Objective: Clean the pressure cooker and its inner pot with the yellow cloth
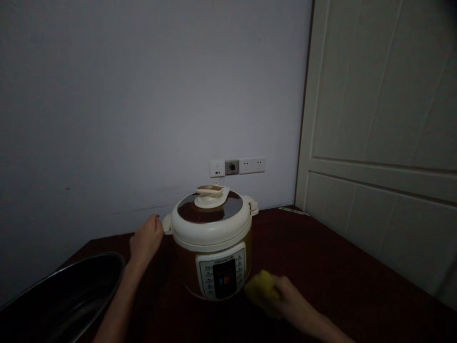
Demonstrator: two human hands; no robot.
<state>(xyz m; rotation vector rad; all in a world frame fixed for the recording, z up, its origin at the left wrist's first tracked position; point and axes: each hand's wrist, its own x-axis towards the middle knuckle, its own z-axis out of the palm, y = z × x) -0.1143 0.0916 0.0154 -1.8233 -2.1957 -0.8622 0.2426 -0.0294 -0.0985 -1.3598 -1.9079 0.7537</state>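
An electric pressure cooker [210, 236] with a cream lid rim, brown body and front control panel stands upright on the dark red table. At its left side handle is my left hand [147, 238], fingers curled closed against the handle; the fingertips are partly hidden. My right hand [287, 300] grips a yellow cloth [262, 290], bunched and blurred by motion, low beside the cooker's front right side. The lid is on the cooker, its knob [210, 193] on top.
A large dark metal basin [71, 269] sits at the lower left, beside my left forearm. Behind the cooker, wall sockets [252, 165] are set in a pale wall. A panelled door [382, 166] borders the table [303, 252] on the right. A thin strip [293, 210] lies near the back corner.
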